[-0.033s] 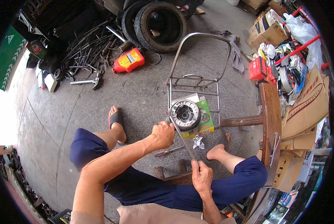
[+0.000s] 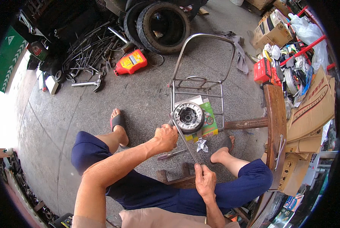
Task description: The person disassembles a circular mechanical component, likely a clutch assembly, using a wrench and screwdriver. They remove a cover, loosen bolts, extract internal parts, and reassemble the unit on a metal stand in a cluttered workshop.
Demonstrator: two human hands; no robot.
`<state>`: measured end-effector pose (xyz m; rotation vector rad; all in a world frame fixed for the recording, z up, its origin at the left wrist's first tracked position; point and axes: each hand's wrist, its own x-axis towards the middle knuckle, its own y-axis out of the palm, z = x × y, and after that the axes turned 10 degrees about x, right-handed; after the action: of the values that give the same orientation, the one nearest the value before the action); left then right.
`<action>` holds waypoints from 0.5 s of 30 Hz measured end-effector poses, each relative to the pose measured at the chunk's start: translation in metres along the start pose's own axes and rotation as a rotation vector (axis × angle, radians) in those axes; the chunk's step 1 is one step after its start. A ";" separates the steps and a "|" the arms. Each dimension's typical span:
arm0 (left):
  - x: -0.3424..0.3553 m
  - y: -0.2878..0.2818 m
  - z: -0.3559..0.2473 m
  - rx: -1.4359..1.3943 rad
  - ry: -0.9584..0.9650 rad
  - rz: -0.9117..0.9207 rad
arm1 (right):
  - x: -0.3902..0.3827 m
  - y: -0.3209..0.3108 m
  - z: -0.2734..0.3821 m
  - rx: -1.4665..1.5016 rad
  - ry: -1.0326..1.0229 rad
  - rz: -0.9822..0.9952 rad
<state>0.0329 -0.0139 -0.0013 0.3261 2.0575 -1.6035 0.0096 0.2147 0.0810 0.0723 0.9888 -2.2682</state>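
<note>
My left hand (image 2: pixel 165 137) is closed beside the left tube of a metal carrier frame (image 2: pixel 221 99) and the upper part of a long metal bar (image 2: pixel 187 142); what exactly its fingers grip is hidden. My right hand (image 2: pixel 205 181) grips the bar's lower end. The bar's top lies against the rim of a small black-tyred wheel (image 2: pixel 189 116), resting on a green and yellow printed cardboard piece (image 2: pixel 210 121) on the frame. Below are crumpled white paper (image 2: pixel 202 145) and a slim tool (image 2: pixel 170 155) on the floor.
A wooden bench (image 2: pixel 275 133) stands at my right, beside cardboard (image 2: pixel 306 106) and piled clutter. Ahead lie old tyres (image 2: pixel 164 45), a red bottle (image 2: pixel 130 62), a hammer (image 2: pixel 86 83) and a heap of metal rods (image 2: pixel 88 49). My sandaled feet flank the frame.
My right hand has shifted very slightly downward with the bar's lower end; otherwise the scene looks the same.
</note>
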 end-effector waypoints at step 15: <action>0.042 0.024 -0.020 0.096 -0.149 -0.081 | 0.001 -0.001 -0.053 0.421 0.001 -0.089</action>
<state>0.0044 0.0064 -0.0395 0.1534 1.9080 -1.7243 -0.0024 0.2505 0.0434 0.2122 0.5092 -2.5239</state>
